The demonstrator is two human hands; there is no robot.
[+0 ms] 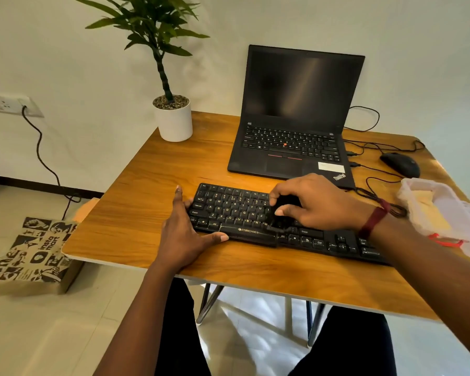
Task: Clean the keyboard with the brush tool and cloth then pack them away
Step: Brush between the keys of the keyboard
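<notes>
The keyboard (228, 210) lies on the wooden table (136, 213) in front of the open laptop (291, 131). Its long axis runs left to right and slants a little toward the person at the right end. The left hand (185, 232) braces the left end: the fingers are straight along the short side and the thumb is spread against the front edge by the space bar, so it presses rather than grasps. The right hand (318, 202) is curled around the black brush tool (278, 222), with thumb and fingers pinching it from above. The brush is down on the keys at the right end of the letter block, about mid-length. From there the letter rows stretch left toward the bracing hand, while the arrow keys and far right section lie under the right forearm. I judge this to be the brushing step, and the next stroke probably has to follow the rows along that long axis. The cloth is not plainly visible. Something pale yellow shows inside the translucent pouch (445, 210) at the right, well apart from both hands, but I cannot tell what it is.
</notes>
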